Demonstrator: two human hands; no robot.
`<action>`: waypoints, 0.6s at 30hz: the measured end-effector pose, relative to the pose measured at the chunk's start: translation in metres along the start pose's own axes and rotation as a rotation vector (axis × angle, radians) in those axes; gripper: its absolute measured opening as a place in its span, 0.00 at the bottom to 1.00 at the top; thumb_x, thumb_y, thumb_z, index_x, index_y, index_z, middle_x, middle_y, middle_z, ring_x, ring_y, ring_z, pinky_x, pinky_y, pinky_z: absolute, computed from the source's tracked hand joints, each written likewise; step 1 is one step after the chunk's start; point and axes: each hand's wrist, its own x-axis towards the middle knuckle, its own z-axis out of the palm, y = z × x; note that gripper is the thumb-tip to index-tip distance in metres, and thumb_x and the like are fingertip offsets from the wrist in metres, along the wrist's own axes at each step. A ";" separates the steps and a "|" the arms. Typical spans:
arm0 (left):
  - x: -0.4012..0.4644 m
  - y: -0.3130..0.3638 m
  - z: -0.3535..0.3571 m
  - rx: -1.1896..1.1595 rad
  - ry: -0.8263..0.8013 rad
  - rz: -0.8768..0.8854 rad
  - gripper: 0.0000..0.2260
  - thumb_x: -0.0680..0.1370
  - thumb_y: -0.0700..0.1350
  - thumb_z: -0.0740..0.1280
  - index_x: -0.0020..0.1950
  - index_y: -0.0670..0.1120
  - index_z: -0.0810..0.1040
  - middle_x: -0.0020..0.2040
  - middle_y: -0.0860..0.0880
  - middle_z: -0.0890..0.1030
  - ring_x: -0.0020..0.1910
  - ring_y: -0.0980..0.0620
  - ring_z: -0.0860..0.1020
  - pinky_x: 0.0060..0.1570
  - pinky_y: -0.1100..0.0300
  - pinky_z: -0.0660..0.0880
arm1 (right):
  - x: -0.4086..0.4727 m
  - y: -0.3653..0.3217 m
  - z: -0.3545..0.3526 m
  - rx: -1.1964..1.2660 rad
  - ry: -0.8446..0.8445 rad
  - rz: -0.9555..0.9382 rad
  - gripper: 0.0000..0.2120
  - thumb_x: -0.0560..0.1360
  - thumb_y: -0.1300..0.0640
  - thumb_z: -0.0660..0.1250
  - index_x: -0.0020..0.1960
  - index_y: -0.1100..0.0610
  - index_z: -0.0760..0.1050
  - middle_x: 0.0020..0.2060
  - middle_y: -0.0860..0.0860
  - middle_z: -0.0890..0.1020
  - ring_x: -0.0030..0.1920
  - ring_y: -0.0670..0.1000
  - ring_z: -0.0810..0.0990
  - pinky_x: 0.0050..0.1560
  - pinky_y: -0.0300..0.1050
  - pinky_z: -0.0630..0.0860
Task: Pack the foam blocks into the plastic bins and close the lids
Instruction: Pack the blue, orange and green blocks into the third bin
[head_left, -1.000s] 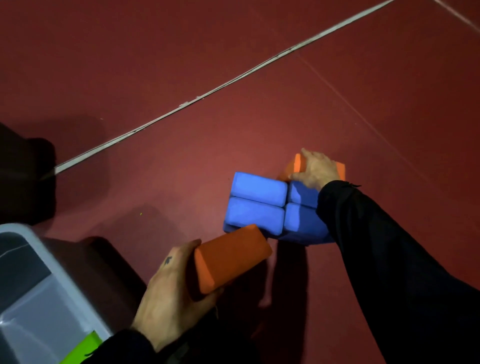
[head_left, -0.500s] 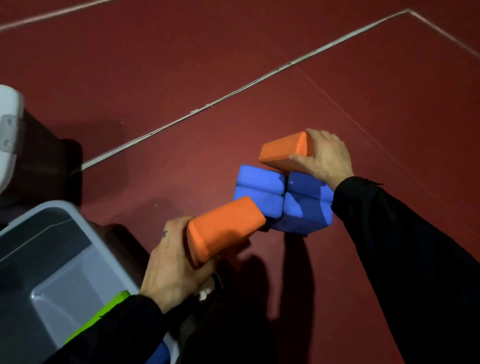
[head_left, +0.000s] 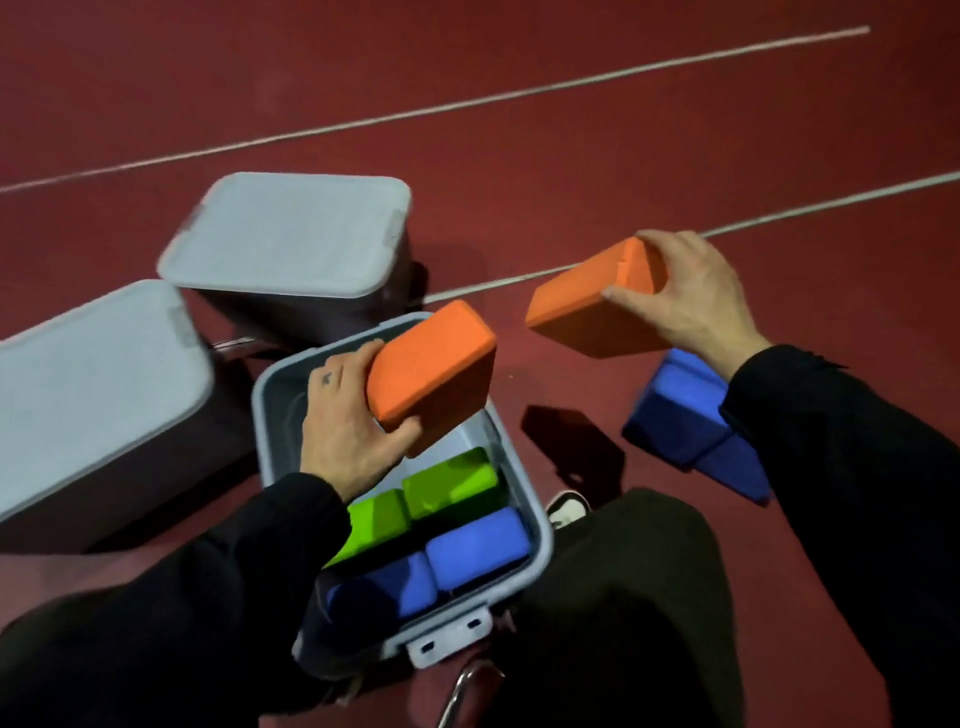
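The open bin (head_left: 540, 525) sits on the floor (head_left: 519, 156) by the knees, with two green blocks (head_left: 452, 483) and two blue blocks (head_left: 475, 543) already inside. The left hand (head_left: 343, 431) grips an orange block (head_left: 434, 371) over the bin's empty far end; the right hand (head_left: 685, 296) holds a second orange block (head_left: 587, 306) out in the air, above the blue pile (head_left: 675, 415) left on the floor. Dropped in skewed, a block could ride up on the green ones and stop the lid closing. Two bins with lids on, one (head_left: 291, 239) behind and one (head_left: 93, 374) to the left, crowd that side
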 end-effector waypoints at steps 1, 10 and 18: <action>-0.007 -0.014 -0.012 0.014 0.007 -0.015 0.40 0.63 0.59 0.68 0.73 0.48 0.68 0.65 0.46 0.75 0.65 0.41 0.71 0.65 0.49 0.66 | -0.003 -0.022 0.006 0.008 -0.022 -0.020 0.39 0.69 0.31 0.71 0.73 0.51 0.71 0.63 0.54 0.77 0.65 0.58 0.75 0.65 0.53 0.71; -0.055 -0.100 -0.059 0.047 0.107 -0.173 0.41 0.61 0.61 0.65 0.72 0.46 0.68 0.63 0.39 0.74 0.62 0.36 0.71 0.63 0.42 0.68 | -0.031 -0.163 0.054 0.028 -0.224 -0.158 0.43 0.66 0.25 0.64 0.73 0.49 0.71 0.65 0.52 0.77 0.66 0.57 0.75 0.66 0.55 0.73; -0.062 -0.139 -0.049 -0.044 0.027 -0.300 0.38 0.63 0.50 0.73 0.71 0.44 0.66 0.65 0.42 0.68 0.64 0.40 0.70 0.64 0.45 0.72 | -0.023 -0.200 0.120 0.048 -0.289 -0.236 0.40 0.70 0.31 0.69 0.75 0.52 0.70 0.66 0.54 0.76 0.67 0.57 0.74 0.67 0.54 0.71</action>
